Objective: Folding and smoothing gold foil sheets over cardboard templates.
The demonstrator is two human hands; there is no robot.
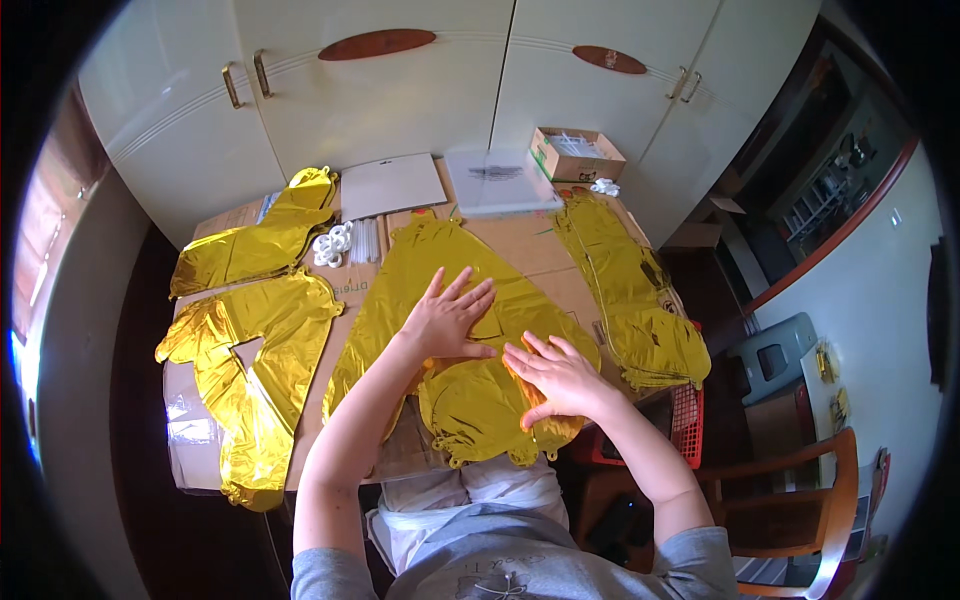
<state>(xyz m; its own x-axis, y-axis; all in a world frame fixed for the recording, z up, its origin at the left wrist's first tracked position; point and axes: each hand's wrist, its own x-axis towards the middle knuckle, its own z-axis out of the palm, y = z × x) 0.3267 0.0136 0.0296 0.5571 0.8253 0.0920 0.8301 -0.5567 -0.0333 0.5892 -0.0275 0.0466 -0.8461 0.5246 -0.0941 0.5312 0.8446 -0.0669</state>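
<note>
1. Here we are at the worktop (530, 243), topped with cardboard, and a big gold foil balloon (430, 265) lies flat in the middle, its near end reaching the front edge.
2. Left hand (447, 320): palm down, fingers spread wide, pressed to the foil, gripping nothing I can see.
3. Right hand (557, 377) just beside it, nearer the front, fingers apart and lightly bent over the same balloon; what sits under that palm is hidden, so a pinched fold is possible.
4. Out left, two more gold balloons, an upper one (245, 248) and a lower one (292, 320); out right, another (610, 285).
5. Along the back: white rings (333, 244) beside clear sticks (366, 242), a grey board (390, 187), a clear plastic sheet (500, 182), a small box (588, 173).
</note>
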